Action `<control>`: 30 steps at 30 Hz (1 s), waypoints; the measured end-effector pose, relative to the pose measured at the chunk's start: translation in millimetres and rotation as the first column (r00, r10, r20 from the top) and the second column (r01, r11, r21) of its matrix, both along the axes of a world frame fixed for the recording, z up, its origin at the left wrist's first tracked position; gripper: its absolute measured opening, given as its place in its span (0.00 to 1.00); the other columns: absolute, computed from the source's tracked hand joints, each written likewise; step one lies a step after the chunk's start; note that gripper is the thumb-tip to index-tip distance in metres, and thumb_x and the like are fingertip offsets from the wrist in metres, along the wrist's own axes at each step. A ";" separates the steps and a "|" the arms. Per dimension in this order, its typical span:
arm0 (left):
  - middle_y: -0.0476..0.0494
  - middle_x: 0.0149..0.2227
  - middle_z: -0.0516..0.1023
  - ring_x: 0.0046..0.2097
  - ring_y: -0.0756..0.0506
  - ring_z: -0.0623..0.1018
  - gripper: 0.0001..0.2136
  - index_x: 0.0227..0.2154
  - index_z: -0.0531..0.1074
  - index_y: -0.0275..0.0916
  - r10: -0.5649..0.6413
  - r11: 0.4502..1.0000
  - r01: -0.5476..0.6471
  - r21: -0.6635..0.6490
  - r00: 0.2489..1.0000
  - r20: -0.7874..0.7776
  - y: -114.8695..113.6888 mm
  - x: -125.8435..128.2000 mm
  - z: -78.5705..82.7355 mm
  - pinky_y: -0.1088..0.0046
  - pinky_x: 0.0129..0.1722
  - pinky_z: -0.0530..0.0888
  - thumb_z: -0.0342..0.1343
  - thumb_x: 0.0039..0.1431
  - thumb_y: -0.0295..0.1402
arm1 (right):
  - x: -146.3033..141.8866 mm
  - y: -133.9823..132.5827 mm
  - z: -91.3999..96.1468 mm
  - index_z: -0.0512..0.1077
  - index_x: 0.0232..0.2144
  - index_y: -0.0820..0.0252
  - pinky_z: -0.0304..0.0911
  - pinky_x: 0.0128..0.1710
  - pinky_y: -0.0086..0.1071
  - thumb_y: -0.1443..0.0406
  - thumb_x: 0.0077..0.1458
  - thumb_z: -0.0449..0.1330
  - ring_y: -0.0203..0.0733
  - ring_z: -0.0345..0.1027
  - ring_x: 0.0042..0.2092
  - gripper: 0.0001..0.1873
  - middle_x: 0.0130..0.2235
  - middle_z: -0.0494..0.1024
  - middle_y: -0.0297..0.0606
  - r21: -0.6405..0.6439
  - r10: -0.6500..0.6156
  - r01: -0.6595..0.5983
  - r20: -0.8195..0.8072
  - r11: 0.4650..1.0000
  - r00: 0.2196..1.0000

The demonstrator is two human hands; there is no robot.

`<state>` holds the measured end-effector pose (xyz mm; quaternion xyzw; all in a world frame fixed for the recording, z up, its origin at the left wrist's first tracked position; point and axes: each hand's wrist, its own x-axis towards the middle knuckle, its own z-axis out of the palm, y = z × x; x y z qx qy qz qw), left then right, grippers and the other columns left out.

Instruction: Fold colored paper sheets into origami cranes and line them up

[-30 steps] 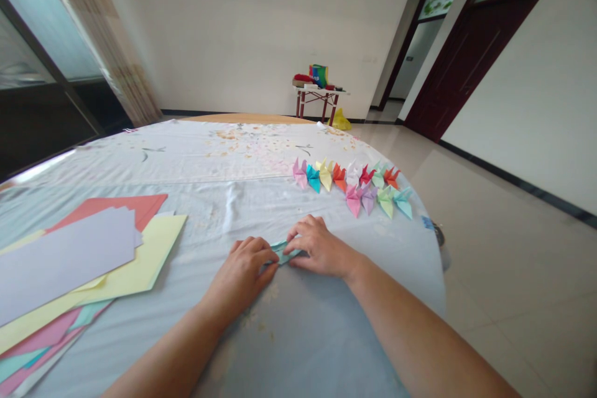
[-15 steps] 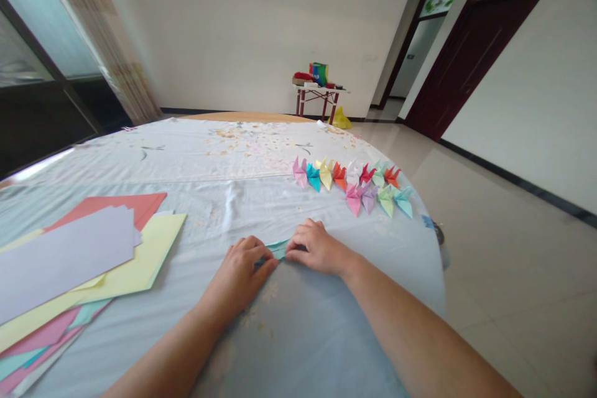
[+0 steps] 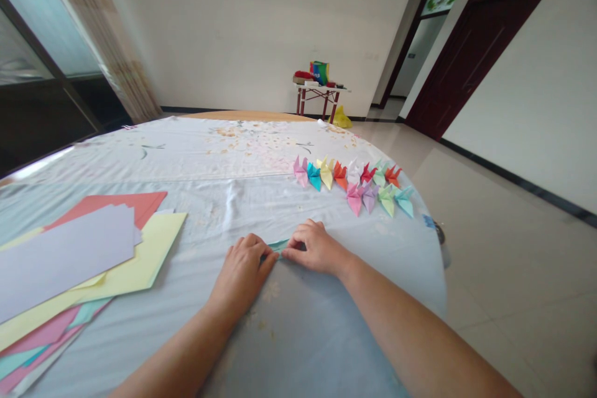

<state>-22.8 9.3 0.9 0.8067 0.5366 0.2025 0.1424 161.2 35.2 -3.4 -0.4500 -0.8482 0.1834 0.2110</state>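
Observation:
A narrow folded piece of teal paper [image 3: 279, 245] lies on the tablecloth between my hands, its two ends covered by my fingers. My left hand [image 3: 249, 264] is closed on the left end, thumb and fingertips pressed down on it. From the other side, my right hand [image 3: 313, 247] pinches the right end between thumb and forefinger. The thumb and fingers of both hands come close together at the paper's near edge. Just beyond, to the right, two rows of folded paper cranes [image 3: 354, 198] in several colours stand on the cloth.
At the left lies a pile of coloured paper sheets, a lilac sheet [image 3: 69, 261] on top and a yellow one [image 3: 161, 249] below. A pale floral tablecloth [image 3: 196, 165] covers the round table. Against the far wall stands a small table [image 3: 319, 88] with a colourful bag.
My right thumb and fingertips have slid slightly left along the teal paper, closer to my left fingers. The paper cranes and the sheets stay where they were.

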 end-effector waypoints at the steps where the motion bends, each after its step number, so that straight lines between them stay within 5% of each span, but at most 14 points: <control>1: 0.44 0.33 0.70 0.38 0.43 0.70 0.13 0.26 0.72 0.40 0.005 1.000 -0.005 0.002 1.000 -0.004 0.0 0.5 0.3 0.64 0.39 0.67 0.46 0.57 0.40 | -0.5 0.1 -0.1 0.71 0.23 0.59 0.49 0.40 0.32 0.57 0.51 0.58 0.38 0.61 0.37 0.13 0.28 0.74 0.33 -0.001 -0.004 0.004 -0.001 1.000 1.000; 22: 0.44 0.33 0.69 0.38 0.43 0.70 0.07 0.29 0.67 0.40 0.041 0.999 -0.040 0.029 0.999 -0.021 -0.8 1.0 -2.8 0.63 0.39 0.65 0.48 0.56 0.36 | -6.5 -1.5 -3.7 0.70 0.24 0.59 0.47 0.38 0.32 0.52 0.50 0.57 0.38 0.60 0.37 0.16 0.29 0.72 0.33 0.003 -0.102 0.102 0.038 0.995 0.994; 30: 0.46 0.37 0.70 0.42 0.43 0.70 0.11 0.41 0.63 0.42 0.073 0.997 -0.073 0.018 0.997 0.024 0.9 -0.7 -8.6 0.64 0.41 0.63 0.48 0.55 0.36 | -7.8 -3.4 -2.3 0.71 0.25 0.58 0.46 0.37 0.33 0.47 0.46 0.57 0.40 0.58 0.39 0.20 0.30 0.71 0.34 -0.043 -0.155 0.157 0.047 0.987 0.987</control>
